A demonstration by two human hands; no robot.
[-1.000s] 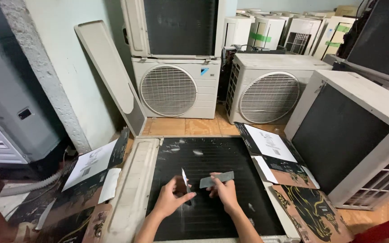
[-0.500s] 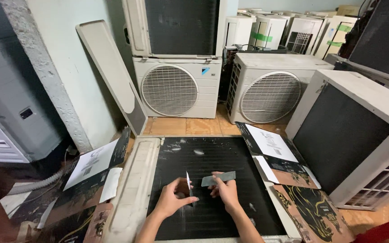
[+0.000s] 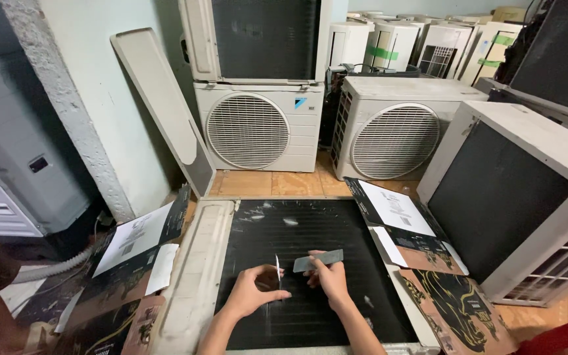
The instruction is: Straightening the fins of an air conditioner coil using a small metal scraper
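Left hand (image 3: 252, 292) pinching a thin pale strip (image 3: 277, 269) upright; right hand (image 3: 328, 278) in narrow grip on a grey flat comb (image 3: 318, 260). Both just above the dark finned coil (image 3: 310, 230) of a flat-lying air-conditioner unit (image 3: 198, 276), cardboard sheets (image 3: 399, 213) alongside.

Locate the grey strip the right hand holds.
In the head view, the grey strip sits centre-low, above the dark fin panel, beside the left hand.

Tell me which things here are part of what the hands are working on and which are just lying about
In use:
left hand pinching a thin white strip
right hand holding a flat grey tool
black finned coil beneath them

Lying about:
flattened cartons
two fan units
leaning panel
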